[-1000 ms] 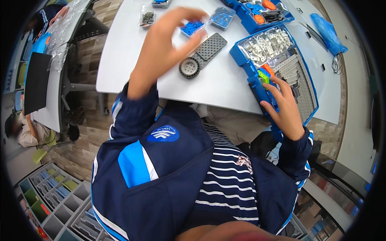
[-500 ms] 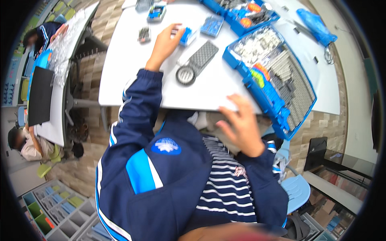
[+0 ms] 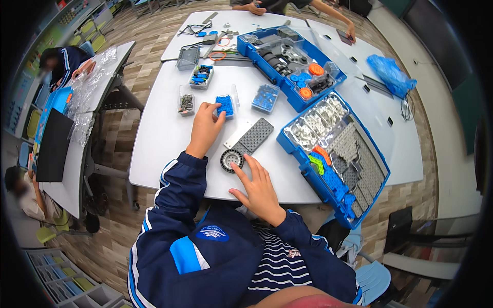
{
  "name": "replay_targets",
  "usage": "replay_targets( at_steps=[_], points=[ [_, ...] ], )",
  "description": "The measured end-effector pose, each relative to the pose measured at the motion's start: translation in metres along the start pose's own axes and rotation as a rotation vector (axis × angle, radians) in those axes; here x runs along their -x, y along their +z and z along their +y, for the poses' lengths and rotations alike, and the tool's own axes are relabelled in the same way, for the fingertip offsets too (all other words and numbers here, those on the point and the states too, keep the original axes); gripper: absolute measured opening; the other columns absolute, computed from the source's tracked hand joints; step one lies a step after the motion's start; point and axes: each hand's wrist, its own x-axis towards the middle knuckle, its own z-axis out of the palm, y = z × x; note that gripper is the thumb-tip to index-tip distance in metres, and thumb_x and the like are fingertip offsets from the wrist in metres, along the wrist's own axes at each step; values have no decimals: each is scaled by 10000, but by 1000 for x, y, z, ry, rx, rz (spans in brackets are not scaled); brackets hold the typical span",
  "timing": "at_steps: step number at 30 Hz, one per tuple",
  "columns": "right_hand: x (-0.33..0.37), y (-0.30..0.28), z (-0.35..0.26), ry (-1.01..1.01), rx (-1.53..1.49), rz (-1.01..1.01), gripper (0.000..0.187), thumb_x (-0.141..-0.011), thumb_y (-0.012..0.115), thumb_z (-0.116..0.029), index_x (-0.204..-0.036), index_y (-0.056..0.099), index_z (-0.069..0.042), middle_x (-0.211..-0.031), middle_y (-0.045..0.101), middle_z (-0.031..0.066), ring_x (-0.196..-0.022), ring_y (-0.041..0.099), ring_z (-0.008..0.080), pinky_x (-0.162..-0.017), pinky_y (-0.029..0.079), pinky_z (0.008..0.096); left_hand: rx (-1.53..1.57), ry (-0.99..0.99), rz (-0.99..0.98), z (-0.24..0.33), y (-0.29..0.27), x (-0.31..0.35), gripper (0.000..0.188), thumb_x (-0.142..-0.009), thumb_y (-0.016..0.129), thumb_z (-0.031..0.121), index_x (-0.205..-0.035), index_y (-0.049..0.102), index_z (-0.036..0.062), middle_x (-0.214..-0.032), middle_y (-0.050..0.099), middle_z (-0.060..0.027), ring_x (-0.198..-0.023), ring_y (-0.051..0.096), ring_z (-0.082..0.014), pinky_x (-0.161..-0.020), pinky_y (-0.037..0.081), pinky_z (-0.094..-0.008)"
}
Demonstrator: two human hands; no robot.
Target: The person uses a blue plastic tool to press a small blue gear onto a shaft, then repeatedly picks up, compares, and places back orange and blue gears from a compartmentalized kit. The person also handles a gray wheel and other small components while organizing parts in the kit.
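My left hand [image 3: 206, 127] is at the left side of a small clear box of blue pegs [image 3: 224, 104]. Its thumb and forefinger are apart at the box's near left corner; whether they touch a peg I cannot make out. My right hand [image 3: 259, 191] hovers over the table's near edge, fingers spread and nothing in it. Its fingertips reach a grey wheel with a black tyre [image 3: 232, 161], touching or just above it. Beside the wheel lies a dark grey plate with holes [image 3: 254, 134], with a lighter grey strip along its left side.
Small boxes of dark pegs [image 3: 186, 104], black and blue pegs [image 3: 201, 77] and blue parts [image 3: 265, 97] stand around. Two blue cases, one of white and grey parts [image 3: 354, 154], one of wheels [image 3: 287, 56], lie at right. Another person's hand [image 3: 351, 32] is at the far edge.
My right hand has come up and left from the table edge to the wheel. My left hand stays by the box of blue pegs. The view has tilted to show more of the table's far side.
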Motion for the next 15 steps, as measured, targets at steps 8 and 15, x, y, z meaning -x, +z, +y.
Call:
replay_targets(
  at_steps=[8,15],
  points=[
    [-19,5,2,76,22,-12,683,-938,709,-346,-1546,456,-163,-1589,340,232,-1447,354,405,-1156,312,492,-59,-18,-69,5,-10,0,332,-920,723,171,-1213,692,17,-980,624,-132,-739,647,-234,-700,531,-367],
    [-32,8,8,107,59,-19,682,-939,703,-343,-1551,454,-177,-1603,338,217,-1456,346,387,-1150,313,490,19,-35,-119,3,-18,0,328,-923,718,166,-1223,684,38,-990,631,-131,-755,642,-236,-714,530,-367]
  ],
)
